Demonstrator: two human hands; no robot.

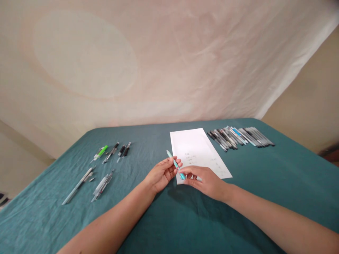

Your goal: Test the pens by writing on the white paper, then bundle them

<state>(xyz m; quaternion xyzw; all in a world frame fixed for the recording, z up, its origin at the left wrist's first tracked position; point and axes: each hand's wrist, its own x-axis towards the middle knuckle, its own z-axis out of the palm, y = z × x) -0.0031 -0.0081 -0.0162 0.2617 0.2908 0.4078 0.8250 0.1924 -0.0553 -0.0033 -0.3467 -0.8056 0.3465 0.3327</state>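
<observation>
Teal pen (175, 163) is over the paper's (188, 141) near-left edge, your left hand (162, 173) gripping its middle, right hand's (206, 180) fingertips pinching the lower end. Twist unevenly and it'd probably slip; loosen your right fingers and that pale piece (199, 179) might drop.

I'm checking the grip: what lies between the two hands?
A turquoise pen, held by the left hand and right hand, with paper behind; the head view shows it.
</observation>
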